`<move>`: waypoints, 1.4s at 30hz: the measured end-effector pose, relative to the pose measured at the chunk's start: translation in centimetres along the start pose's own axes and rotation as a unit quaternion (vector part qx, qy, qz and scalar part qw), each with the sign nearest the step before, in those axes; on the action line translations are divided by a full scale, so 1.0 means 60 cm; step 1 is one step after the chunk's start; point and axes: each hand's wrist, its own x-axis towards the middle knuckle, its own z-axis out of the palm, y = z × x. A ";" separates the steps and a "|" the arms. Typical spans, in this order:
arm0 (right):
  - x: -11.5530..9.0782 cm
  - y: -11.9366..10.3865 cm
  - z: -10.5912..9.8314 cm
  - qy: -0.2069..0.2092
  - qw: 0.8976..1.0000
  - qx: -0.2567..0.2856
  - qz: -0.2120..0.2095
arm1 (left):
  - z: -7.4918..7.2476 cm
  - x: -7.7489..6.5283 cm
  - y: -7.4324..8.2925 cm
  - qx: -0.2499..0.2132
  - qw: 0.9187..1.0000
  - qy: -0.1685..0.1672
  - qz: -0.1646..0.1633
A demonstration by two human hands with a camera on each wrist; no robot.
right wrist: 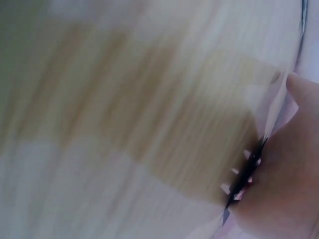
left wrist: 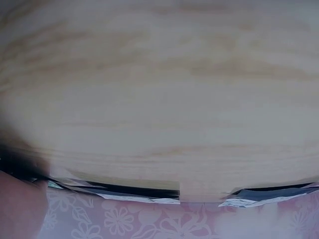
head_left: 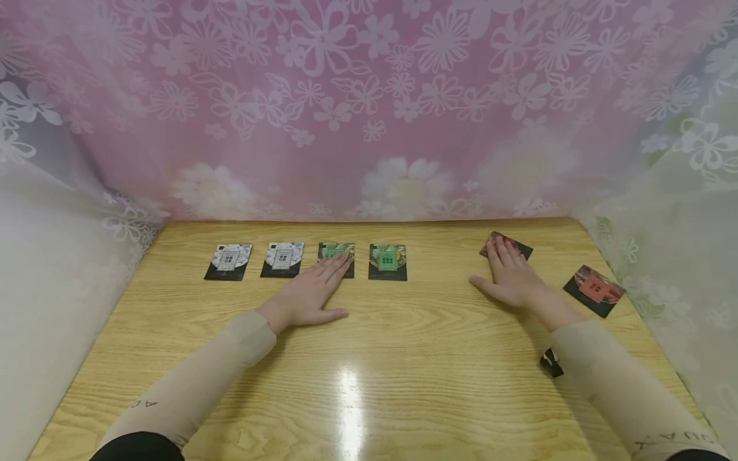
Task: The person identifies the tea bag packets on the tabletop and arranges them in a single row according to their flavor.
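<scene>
Currently, the left hand (head_left: 311,293) lies palm down above the table (head_left: 415,358), its straight fingers resting on a green packet (head_left: 326,248) and grasping nothing. Just right of that packet lies a second green packet (head_left: 388,262); to its left, a white-and-black packet (head_left: 282,260) and a matching white packet (head_left: 228,262) share the row. Well apart, the right hand (head_left: 510,280) has its fingers extended and released over a dark red packet (head_left: 524,250), partly covering it. Another red packet (head_left: 595,290) lies askew near the table's right edge. Closer to the person, a small black item (head_left: 551,363) shows beside the right sleeve (head_left: 614,378), which may hide some of it.
</scene>
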 end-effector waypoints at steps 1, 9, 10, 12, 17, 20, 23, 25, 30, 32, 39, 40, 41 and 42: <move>-0.001 -0.005 0.000 0.000 1.000 0.000 -0.002 | 0.001 0.000 0.000 0.001 1.000 0.002 0.001; -0.007 -0.057 0.000 0.007 0.999 0.011 -0.035 | 0.004 0.000 -0.002 0.005 1.000 0.018 0.009; -0.006 -0.062 0.001 0.005 0.999 0.005 -0.035 | 0.004 0.000 -0.002 0.005 1.000 0.016 0.008; -0.004 -0.074 0.004 0.004 0.999 -0.001 -0.040 | 0.004 0.000 -0.002 0.003 1.000 0.014 0.006; 0.006 -0.095 0.014 -0.006 0.999 -0.021 -0.042 | 0.004 -0.001 -0.001 0.000 1.000 0.010 0.004; 0.012 -0.105 0.018 -0.012 0.999 -0.028 -0.044 | 0.003 -0.002 0.000 0.000 1.000 0.008 0.003; 0.017 -0.117 0.021 -0.016 0.998 -0.030 -0.048 | 0.002 -0.002 0.000 0.000 1.000 0.010 0.004; 0.021 -0.123 0.024 -0.020 0.998 -0.036 -0.046 | 0.001 -0.003 0.000 0.001 1.000 0.011 0.006; 0.029 -0.138 0.033 -0.023 0.998 -0.045 -0.046 | 0.003 -0.002 -0.001 -0.003 1.000 0.014 0.008; 0.032 -0.146 0.036 -0.023 0.998 -0.047 -0.045 | 0.005 -0.001 -0.001 -0.003 1.000 0.016 0.009; 0.038 -0.166 0.038 -0.026 0.998 -0.048 -0.028 | 0.005 0.000 -0.002 -0.007 1.000 0.015 0.010; 0.038 -0.167 0.037 -0.028 0.998 -0.045 -0.025 | 0.003 -0.001 -0.001 -0.008 1.000 0.014 0.010; 0.037 -0.169 0.035 -0.030 0.998 -0.041 -0.022 | 0.003 -0.001 -0.001 -0.008 1.000 0.013 0.010; 0.037 -0.170 0.033 -0.033 0.999 -0.038 -0.020 | 0.002 -0.001 -0.001 -0.008 1.000 0.012 0.010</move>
